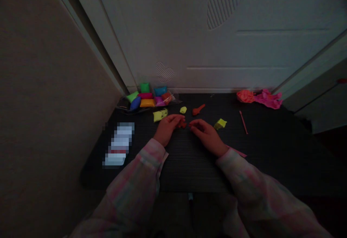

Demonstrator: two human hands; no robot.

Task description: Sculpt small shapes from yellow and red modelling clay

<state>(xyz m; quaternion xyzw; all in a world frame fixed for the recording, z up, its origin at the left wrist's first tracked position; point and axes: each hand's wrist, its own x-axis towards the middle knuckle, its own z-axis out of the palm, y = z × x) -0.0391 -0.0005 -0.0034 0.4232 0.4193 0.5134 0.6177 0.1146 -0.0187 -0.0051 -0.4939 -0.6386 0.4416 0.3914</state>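
My left hand is closed on a small lump of orange-red modelling clay, which shows past the fingertips. Opposite it, a little apart, my right hand pinches a tiny orange-red bit of clay. Beyond the hands lies an orange-red clay piece with a thin tail pointing right. A small yellow clay lump rests to its left. An opened yellow clay packet lies just behind my left hand, and a crumpled yellow piece sits to the right of my right hand.
Several coloured clay packets lie in clear plastic at the back left. A blurred-out pale device is at the left. Crumpled pink and coral material sits at the back right. A thin pink stick and a flat pink strip lie right.
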